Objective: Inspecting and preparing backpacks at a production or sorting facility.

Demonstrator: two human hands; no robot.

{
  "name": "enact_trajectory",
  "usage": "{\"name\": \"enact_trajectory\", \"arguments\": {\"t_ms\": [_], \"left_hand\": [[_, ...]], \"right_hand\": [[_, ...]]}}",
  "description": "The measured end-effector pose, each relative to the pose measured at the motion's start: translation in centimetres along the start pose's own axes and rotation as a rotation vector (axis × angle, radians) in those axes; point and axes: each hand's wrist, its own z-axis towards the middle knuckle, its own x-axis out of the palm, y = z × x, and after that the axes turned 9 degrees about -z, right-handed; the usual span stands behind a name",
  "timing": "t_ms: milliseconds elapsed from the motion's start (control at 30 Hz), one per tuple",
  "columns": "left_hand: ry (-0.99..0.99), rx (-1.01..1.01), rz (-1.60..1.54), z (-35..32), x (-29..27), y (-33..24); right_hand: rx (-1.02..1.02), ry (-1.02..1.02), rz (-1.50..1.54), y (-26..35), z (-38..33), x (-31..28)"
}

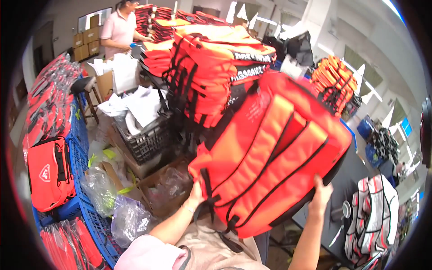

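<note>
A large red-orange backpack (283,148) with black trim is held up in front of me, tilted, its two padded shoulder straps facing me. My left hand (196,194) grips its lower left edge, beside a black strap and buckle. Around the lower right edge my right hand (320,194) is closed, the thumb on the near side and the other fingers partly hidden. Just behind it rises a tall stack of similar orange bags (204,81) with black straps.
Blue plastic crates (83,198) on the left hold plastic-wrapped red bags (49,99) and a red backpack (48,175). A black crate (146,144) bears white papers. A grey-white backpack (371,216) lies on the dark table (335,231). Another person (119,29) stands at the back left.
</note>
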Motion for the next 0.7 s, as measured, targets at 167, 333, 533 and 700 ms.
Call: {"name": "enact_trajectory", "arguments": {"t_ms": [167, 333, 533, 700], "left_hand": [[-0.453, -0.294, 0.013, -4.7, -2.5, -0.1], [-0.279, -0.341, 0.290, -3.9, 0.4, -2.4], [0.101, -0.289, 0.259, 5.7, 20.2, -6.2], [0.326, -0.241, 0.212, 16.7, 32.9, -8.8]], "right_hand": [[0.364, 0.103, -0.047, -16.8, -9.9, -3.5], [0.372, -0.011, 0.088, -12.7, -9.1, -3.4], [0.196, -0.094, 0.054, -1.7, 0.4, -5.1], [-0.097, -0.070, -0.061, 7.4, 11.7, -5.1]]}}
